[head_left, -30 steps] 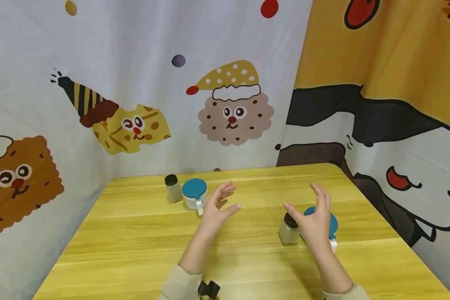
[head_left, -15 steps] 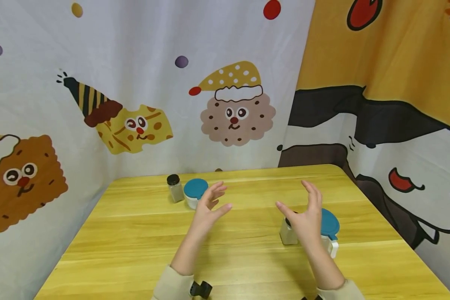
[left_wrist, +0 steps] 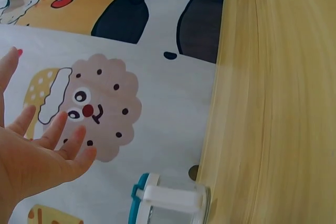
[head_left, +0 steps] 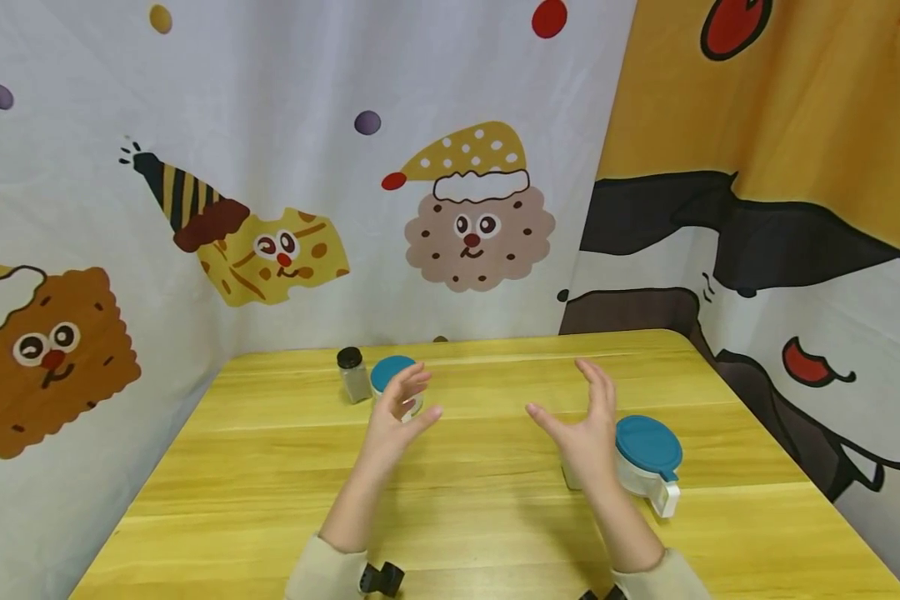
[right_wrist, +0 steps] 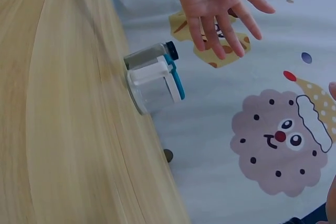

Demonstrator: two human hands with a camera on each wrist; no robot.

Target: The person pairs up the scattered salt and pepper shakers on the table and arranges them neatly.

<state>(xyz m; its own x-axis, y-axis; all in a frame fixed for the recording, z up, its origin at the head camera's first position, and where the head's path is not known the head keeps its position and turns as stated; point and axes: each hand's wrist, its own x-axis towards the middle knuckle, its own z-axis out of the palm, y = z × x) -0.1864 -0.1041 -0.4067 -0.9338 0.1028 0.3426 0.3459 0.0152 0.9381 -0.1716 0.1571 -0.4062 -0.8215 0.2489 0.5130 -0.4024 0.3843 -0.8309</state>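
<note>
Both hands are raised above the table with fingers spread, holding nothing. My left hand (head_left: 390, 429) overlaps the front of a glass jar with a blue lid (head_left: 392, 372) and a white handle. Left of that jar stands a small clear jar with a black lid (head_left: 355, 379). My right hand (head_left: 587, 429) hides most of a second small jar (head_left: 572, 477). Just right of it is another blue-lidded jar (head_left: 647, 454), its white handle toward me. In the left wrist view, a blue-lidded jar (left_wrist: 176, 200) stands upright below the left hand.
The wooden table (head_left: 472, 517) has rounded back corners. A cloth (head_left: 307, 125) printed with cartoon biscuits hangs behind it, and an orange and black printed cloth (head_left: 675, 92) hangs at the right. Black straps (head_left: 381, 579) sit on the wrists by beige sleeves.
Both hands have drifted left in the head view, fingers still spread. The right hand now hides the black-lidded jar and uncovers the right blue-lidded jar; the left hand overlaps the other blue-lidded jar.
</note>
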